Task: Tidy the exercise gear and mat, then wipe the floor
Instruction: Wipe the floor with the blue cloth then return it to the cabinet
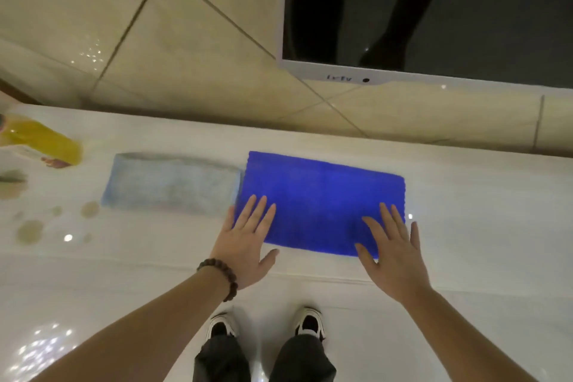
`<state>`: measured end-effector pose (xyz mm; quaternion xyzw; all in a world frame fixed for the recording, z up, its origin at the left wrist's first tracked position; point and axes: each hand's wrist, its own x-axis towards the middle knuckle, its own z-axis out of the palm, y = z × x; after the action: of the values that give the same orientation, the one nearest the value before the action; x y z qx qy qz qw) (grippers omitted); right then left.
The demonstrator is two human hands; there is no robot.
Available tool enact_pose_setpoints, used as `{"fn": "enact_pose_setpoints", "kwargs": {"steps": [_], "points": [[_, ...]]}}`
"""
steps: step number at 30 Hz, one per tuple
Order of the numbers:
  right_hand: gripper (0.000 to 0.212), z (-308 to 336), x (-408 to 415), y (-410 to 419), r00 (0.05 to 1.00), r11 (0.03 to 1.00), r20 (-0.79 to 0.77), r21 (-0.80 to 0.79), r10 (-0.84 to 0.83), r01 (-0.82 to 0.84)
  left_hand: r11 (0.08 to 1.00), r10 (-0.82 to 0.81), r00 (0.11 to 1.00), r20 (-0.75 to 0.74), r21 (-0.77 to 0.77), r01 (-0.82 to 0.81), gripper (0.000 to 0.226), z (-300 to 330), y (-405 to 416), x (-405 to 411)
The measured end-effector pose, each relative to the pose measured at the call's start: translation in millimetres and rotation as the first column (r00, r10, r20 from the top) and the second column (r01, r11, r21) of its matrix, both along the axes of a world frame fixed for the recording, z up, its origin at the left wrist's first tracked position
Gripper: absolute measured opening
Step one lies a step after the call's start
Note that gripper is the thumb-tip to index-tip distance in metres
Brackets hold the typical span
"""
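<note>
Blue folded cloth (319, 201) lies flat on white glossy ledge (465, 211), beside pale folded cloth (173, 187). Left hand (245, 245) and right hand (393, 257) apart, fingers straight, resting on its near corners. Looks soft, light, limp; probably best pinched at an edge.

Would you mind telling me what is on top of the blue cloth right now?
Both hands rest flat on the blue cloth: the left hand at its near-left corner, the right hand at its near-right. Whatever lies beneath the cloth is covered.

Home living room, white-framed television (434, 9) on tiled wall (93, 9), glossy white counter (465, 211), yellow bottle (46, 143)
</note>
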<state>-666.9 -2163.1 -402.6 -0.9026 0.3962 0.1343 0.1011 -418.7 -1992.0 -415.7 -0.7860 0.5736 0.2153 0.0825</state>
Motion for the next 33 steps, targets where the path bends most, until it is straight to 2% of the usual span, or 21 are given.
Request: {"fn": "enact_pose_setpoints", "kwargs": {"steps": [2,4,10,16,19,22,26,29,33], "points": [[0.057,-9.1,22.0,6.2,0.997,0.999,0.077,-0.051,0.012,-0.008,0.992,0.014,0.999,0.029,-0.128,-0.010,0.076,-13.1,-13.7,-3.7],[0.057,-25.7,50.3,10.7,0.996,0.997,0.082,-0.073,0.018,-0.012,0.981,0.049,0.998,0.034,-0.188,-0.041,0.072,-26.9,-32.3,-3.5],[0.068,-79.4,87.9,19.5,0.991,0.985,0.005,-0.106,-0.133,0.133,0.978,0.152,0.986,0.071,-0.159,-0.139,0.073,-66.1,-56.6,-3.9],[0.070,-85.9,72.4,-13.7,0.998,0.989,0.030,-0.140,0.059,-0.054,0.948,0.259,0.964,0.067,-0.211,-0.240,0.081,-69.6,-54.1,-25.3],[0.071,-85.2,72.7,-15.3,0.997,0.988,0.026,-0.142,0.070,-0.066,0.944,0.278,0.958,0.067,-0.204,-0.259,0.084,-70.9,-53.5,-29.7],[0.072,-85.7,64.6,-10.3,0.999,0.989,0.030,-0.141,-0.037,0.041,0.952,0.252,0.966,0.064,-0.195,-0.235,0.085,-73.0,-49.4,-21.4],[0.073,-86.9,27.6,-12.1,0.933,0.924,0.062,-0.125,-0.356,0.361,0.963,0.235,0.969,0.079,-0.152,-0.221,0.085,-73.6,-46.5,-14.0],[0.073,-84.1,19.3,-7.7,0.911,0.907,0.062,-0.090,-0.408,0.412,0.969,0.226,0.970,0.092,-0.125,-0.214,0.085,-68.8,-49.1,-13.6],[0.074,-80.3,23.1,1.4,0.903,0.902,-0.023,-0.043,-0.430,0.428,0.977,0.208,0.971,0.120,-0.067,-0.201,0.085,-62.9,-48.9,-12.0]]}}
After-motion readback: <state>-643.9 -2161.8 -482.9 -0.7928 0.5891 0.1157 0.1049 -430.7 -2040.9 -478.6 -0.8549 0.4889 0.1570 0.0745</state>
